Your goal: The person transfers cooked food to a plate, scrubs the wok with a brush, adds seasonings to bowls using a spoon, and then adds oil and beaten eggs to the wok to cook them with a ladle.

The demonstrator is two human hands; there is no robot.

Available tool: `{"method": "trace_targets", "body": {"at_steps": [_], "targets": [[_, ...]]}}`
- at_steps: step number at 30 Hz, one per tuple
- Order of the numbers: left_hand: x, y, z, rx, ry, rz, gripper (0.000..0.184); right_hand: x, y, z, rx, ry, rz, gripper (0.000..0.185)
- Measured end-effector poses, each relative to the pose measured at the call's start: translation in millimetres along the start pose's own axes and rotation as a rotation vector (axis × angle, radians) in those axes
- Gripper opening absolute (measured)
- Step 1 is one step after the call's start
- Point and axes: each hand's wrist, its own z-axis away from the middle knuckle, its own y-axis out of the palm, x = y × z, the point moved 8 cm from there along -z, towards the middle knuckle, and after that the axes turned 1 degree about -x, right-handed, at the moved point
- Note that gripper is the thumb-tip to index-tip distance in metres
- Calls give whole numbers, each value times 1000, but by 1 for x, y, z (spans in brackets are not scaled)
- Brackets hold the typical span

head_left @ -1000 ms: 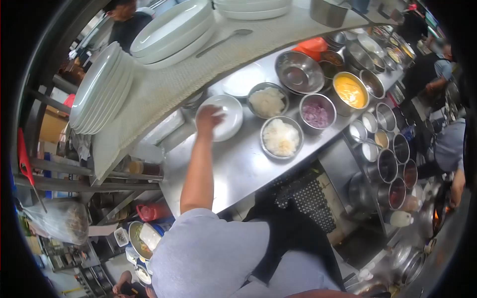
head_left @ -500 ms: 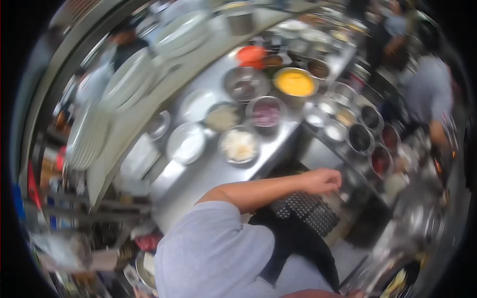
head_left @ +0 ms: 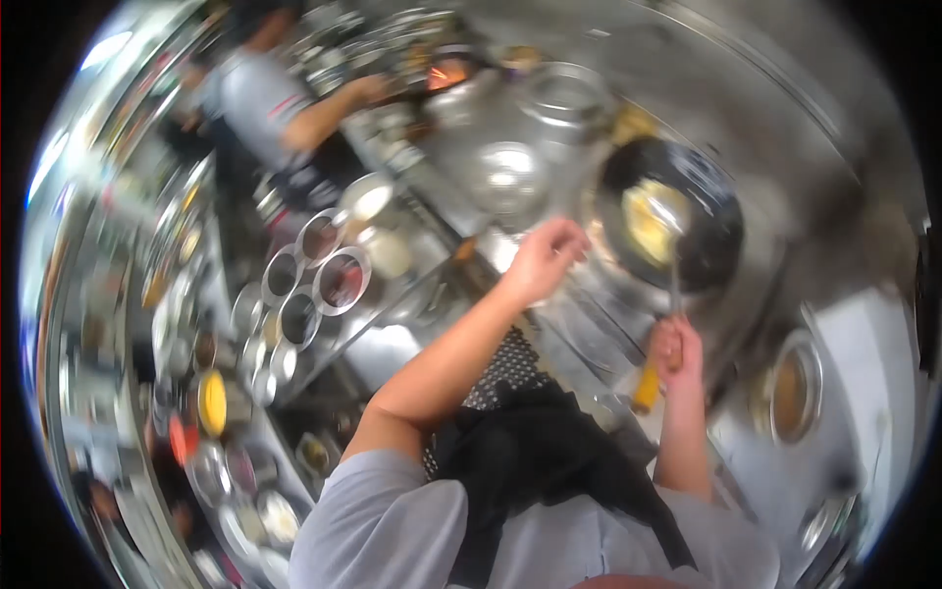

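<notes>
A black wok (head_left: 721, 236) with yellow food (head_left: 650, 218) in it stands on the right. My right hand (head_left: 677, 348) is closed around the handle of a metal cooking utensil (head_left: 675, 280), whose head reaches into the wok. A yellow-brown handle end (head_left: 646, 389) sticks out below this hand. My left hand (head_left: 551, 257) hangs just left of the wok, its fingers loosely curved and partly apart, with nothing seen in them. Motion blurs the view.
Left of centre are several round containers (head_left: 341, 281). Metal bowls (head_left: 510, 177) stand beyond my left hand. At upper left a co-worker (head_left: 260, 98) reaches towards a flame (head_left: 446, 75). A round pot (head_left: 793, 393) stands at right.
The view has swung from the prep counter to the stove. My left hand has left the white plate and is now beside the wok. My right hand has come into view, holding the utensil.
</notes>
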Motion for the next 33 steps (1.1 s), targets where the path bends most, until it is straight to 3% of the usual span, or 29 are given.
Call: {"method": "trace_targets", "body": {"at_steps": [2, 4, 6, 7, 12, 14, 15, 18, 21, 24, 25, 28, 30, 33], "targets": [[32, 54, -45, 65, 38, 1, 10, 41, 3, -1, -168, -184, 133, 42], [50, 105, -73, 106, 22, -259, 12, 45, -5, -12, -367, -406, 410, 71], [81, 157, -98, 131, 408, -494, 14, 12, 5, -9, -514, -432, 622, 83], [84, 169, -111, 152, 433, -545, 13, -8, 12, -7, -571, -454, 688, 86], [164, 216, -128, 349, 385, -879, 8, 20, 33, 1, -270, -293, 172, 81], [172, 216, -128, 293, 526, -792, 10, 47, 23, -27, -143, -283, 75, 79], [173, 214, -126, 286, 551, -768, 10, 47, 13, -38, -362, -390, 391, 81], [162, 201, -117, 320, 602, -713, 13, -17, 33, -39, -667, -406, 568, 82], [157, 189, -120, 386, 665, -671, 18, -66, 87, -10, -520, -269, 383, 84], [162, 189, -130, 600, 540, -709, 22, -2, 54, -41, -450, -283, 327, 84], [166, 193, -131, 680, 480, -737, 25, 6, 45, -59, -418, -364, 452, 84], [155, 190, -138, 844, 351, -839, 34, 18, 88, -65, -773, -467, 1187, 85], [114, 171, -131, 879, 302, -887, 40, 28, 93, -54, -753, -539, 1099, 87], [171, 183, -138, 863, 294, -836, 38, 26, 100, -46, -785, -571, 967, 88]]}}
